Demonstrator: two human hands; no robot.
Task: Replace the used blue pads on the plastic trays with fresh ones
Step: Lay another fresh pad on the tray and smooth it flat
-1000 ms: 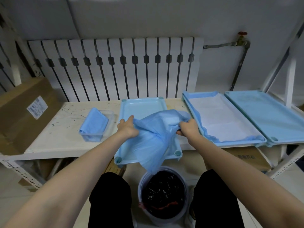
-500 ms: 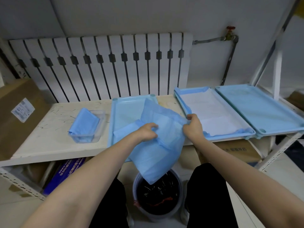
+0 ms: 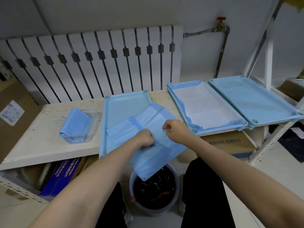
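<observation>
2 bare hands hold a folded blue disposable pad (image 3: 153, 155) over the near edge of a pale blue plastic tray (image 3: 125, 107) on a scuffed white shelf (image 3: 46, 142). The left hand (image 3: 145, 139) is fisted around the pad's middle. The right hand (image 3: 176, 130), fingers curled, pinches its upper fold. The pad's lower corner hangs above a grey bin with a black liner (image 3: 153, 211). To the right, a 2nd tray (image 3: 222, 128) holds a white-faced pad, and a 3rd tray (image 3: 251, 99) lies beside it.
</observation>
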